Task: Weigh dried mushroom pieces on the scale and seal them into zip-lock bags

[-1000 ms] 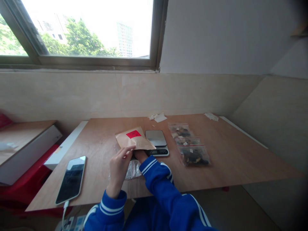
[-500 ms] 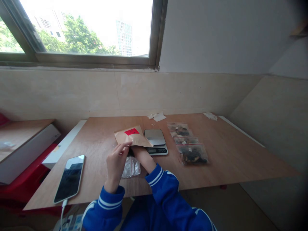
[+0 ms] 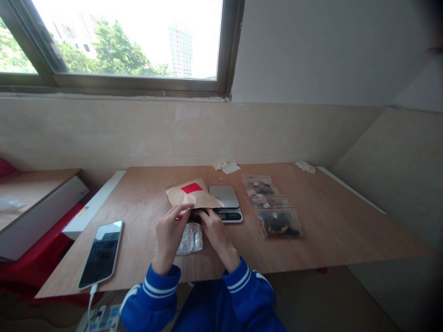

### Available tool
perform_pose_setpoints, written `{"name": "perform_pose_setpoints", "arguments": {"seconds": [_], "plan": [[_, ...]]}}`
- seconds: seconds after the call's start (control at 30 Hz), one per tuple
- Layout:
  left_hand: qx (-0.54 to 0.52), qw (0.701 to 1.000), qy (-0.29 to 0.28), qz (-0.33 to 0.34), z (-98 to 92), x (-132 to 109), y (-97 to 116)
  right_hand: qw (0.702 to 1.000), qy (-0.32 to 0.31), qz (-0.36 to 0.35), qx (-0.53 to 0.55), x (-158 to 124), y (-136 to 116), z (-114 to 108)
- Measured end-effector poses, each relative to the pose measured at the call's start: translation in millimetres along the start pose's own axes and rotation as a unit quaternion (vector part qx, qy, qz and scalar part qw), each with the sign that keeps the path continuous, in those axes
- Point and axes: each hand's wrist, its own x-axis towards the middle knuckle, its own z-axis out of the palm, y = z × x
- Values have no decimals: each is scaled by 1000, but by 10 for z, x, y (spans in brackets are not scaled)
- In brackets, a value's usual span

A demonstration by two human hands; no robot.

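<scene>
A kraft paper envelope [image 3: 193,196] with a red label stands tilted just in front of the scale, its lower edge between my two hands. My left hand [image 3: 169,237] and my right hand [image 3: 216,233] both grip that lower edge, fingers curled. Something dark shows at the envelope's mouth, too shaded to name. A crumpled clear plastic bag [image 3: 190,240] lies directly below my hands. To the right stands a digital kitchen scale [image 3: 224,202], close to the envelope. Several zip bags [image 3: 273,207] of dark mixed pieces lie beyond it in a column.
A smartphone [image 3: 101,254] with a white cable lies at the front left of the wooden table [image 3: 321,230]. Crumpled tissue [image 3: 226,168] sits near the back edge. A white box and red furniture stand off the left edge, below a window.
My right hand has drawn back toward me from behind the envelope and now sits at its lower edge beside my left hand. The envelope has stayed nearly in place.
</scene>
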Motion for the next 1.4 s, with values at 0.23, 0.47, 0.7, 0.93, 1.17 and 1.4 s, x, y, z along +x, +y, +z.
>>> {"name": "perform_pose_setpoints", "arguments": {"seconds": [0.23, 0.47, 0.7, 0.93, 1.17, 1.4], "plan": [[10, 1000, 19, -14, 35, 31, 40, 992, 103, 21, 70, -46, 23, 41], [44, 998, 36, -23, 43, 98, 87, 973, 189, 35, 125, -30, -32, -27], [23, 996, 76, -35, 116, 222, 71, 929, 270, 75, 244, -59, -13, -91], [-20, 988, 148, 27, 220, 356, -42, 756, 378, 240, 478, -83, 447, 18], [-27, 981, 188, 43, 260, 327, -145, 851, 290, 231, 372, 220, 1225, -212], [-27, 979, 187, 74, 224, 280, -196, 940, 179, 151, 248, 477, 1449, -254]]}}
